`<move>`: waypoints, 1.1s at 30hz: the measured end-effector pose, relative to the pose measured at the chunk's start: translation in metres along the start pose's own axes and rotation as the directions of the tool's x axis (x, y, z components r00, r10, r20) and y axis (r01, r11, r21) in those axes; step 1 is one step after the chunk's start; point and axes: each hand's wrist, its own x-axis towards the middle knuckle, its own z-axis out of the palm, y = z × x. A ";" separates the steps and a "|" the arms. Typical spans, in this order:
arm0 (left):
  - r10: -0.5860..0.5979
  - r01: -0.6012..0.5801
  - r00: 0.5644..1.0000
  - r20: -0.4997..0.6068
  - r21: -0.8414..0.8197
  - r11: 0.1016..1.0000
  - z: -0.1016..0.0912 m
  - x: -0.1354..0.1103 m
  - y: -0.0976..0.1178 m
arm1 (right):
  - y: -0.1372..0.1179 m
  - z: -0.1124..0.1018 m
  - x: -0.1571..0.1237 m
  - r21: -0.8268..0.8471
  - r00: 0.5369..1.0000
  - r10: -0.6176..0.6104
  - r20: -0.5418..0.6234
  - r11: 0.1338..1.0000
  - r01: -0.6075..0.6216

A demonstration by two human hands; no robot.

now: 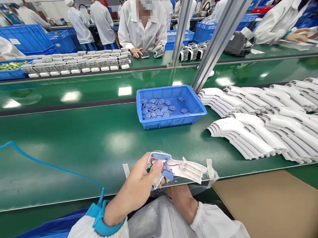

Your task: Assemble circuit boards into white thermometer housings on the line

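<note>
My left hand (144, 180) is closed around a white curved plastic housing half (189, 169), with the thumb pressed on its inner side. The open face of the housing looks up and shows blue plastic parts (167, 172), thin red wires and a ribbed handle section. A turquoise wrist strap (107, 221) with a coiled cord circles my left wrist. My right hand (180, 197) reaches below the bench edge, under the housing; its fingers are hidden. Beside it, clear plastic film (205, 184) hangs at the edge, with tape (210, 168) stuck nearby.
A blue bin (172, 122) holding several small blue parts stands on the green bench (70, 148). Stacked white housing halves (266, 127) lie on the right. A slanted metal post (224, 37) rises behind the bin. Cardboard (270, 205) lies at lower right. Co-workers in white stand across the line.
</note>
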 end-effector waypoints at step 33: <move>0.307 -0.263 0.951 -0.021 0.465 0.845 0.008 0.010 0.013 | -0.018 -0.219 0.066 0.113 0.920 -0.112 -0.374 0.980 0.165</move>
